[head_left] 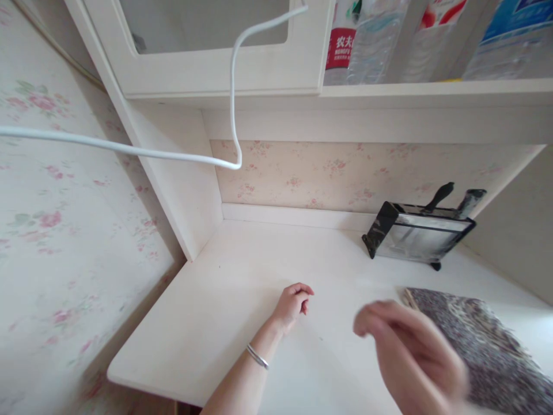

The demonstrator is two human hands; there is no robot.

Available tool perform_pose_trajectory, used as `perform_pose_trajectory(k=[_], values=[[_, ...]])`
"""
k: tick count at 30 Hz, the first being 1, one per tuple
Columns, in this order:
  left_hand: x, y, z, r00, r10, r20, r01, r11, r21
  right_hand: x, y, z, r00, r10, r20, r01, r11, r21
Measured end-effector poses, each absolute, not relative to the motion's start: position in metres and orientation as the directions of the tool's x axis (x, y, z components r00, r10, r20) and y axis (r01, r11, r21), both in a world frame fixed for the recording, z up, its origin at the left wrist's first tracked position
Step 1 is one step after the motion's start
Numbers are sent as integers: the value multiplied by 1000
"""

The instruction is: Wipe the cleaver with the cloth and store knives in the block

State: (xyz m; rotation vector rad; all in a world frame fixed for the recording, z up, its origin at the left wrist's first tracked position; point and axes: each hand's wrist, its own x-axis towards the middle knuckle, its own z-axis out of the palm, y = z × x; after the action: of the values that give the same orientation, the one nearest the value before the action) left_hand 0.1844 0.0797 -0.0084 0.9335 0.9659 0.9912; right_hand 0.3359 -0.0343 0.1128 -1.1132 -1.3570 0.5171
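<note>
My left hand (292, 304) rests on the white desk (207, 323), fingers curled loosely inward with nothing visible in them; a silver bangle sits on the wrist. My right hand (410, 357) is raised close to the camera and smeared by motion, so its fingers cannot be read. It hovers just left of a speckled grey-brown mat (488, 346) lying on the desk's right side.
A metal knife holder (417, 233) with dark handles stands at the back right against the floral wall. A white cable (233, 92) hangs across from the upper cabinet. Water bottles (371, 40) fill the shelf above. The desk's front-left edge drops off.
</note>
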Motion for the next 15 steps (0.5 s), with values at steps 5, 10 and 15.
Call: perform_pose_trajectory(k=[5,10,15], values=[[186,80,-9,240,953,-185,-233,242,942,331,45,30,73,995,64,266,42,-963],[186,81,-10,253,952,-172,-230,232,945,333,50,-27,25,998,59,441,42,-896],[186,81,-9,249,953,-175,-223,232,947,333,46,-24,-33,995,90,541,93,-836]])
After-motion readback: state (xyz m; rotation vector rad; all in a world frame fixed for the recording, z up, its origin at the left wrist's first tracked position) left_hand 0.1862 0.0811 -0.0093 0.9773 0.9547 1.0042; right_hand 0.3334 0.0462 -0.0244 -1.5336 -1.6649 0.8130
